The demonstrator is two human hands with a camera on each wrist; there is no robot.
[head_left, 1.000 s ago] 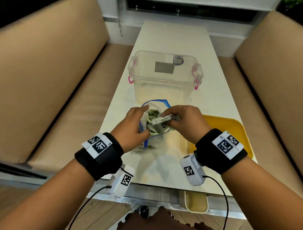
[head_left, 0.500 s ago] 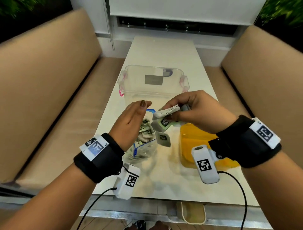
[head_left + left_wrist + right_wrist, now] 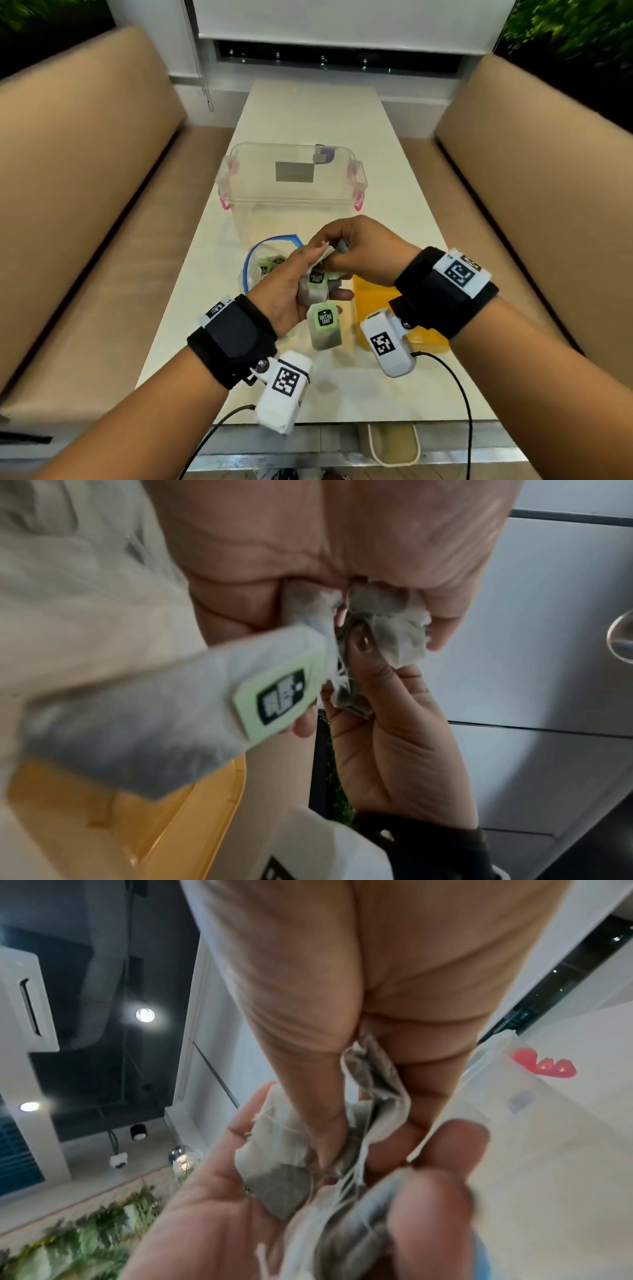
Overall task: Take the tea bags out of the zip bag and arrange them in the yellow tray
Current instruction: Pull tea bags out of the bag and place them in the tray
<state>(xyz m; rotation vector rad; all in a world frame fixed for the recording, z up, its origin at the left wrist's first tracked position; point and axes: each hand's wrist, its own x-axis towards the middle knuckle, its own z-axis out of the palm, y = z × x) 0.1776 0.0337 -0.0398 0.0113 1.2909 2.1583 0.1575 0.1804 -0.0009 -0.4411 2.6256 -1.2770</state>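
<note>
Above the table, between zip bag and tray, both hands meet on a bunch of tea bags tangled by their strings. My left hand (image 3: 318, 274) cups the bunch (image 3: 313, 291) from below, thumb curled over it. From above, my right hand (image 3: 337, 253) pinches the upper tea bags (image 3: 373, 1074). One tea bag (image 3: 324, 330) with a green tag (image 3: 281, 693) dangles below on its string. The zip bag (image 3: 263, 263), blue seal open, lies behind my left hand with more tea bags inside. The yellow tray (image 3: 368, 294) sits under my right wrist, mostly hidden.
A clear plastic box (image 3: 291, 205) with pink clips stands just behind the zip bag. The white table (image 3: 308, 113) is narrow, with tan benches (image 3: 102, 205) on both sides. A small beige bin (image 3: 394, 445) sits below the table's near edge.
My right hand has lifted the tea bags out of the zip bag. My left hand has let go of the bag and moved under the bunch. One tea bag now hangs lower.
</note>
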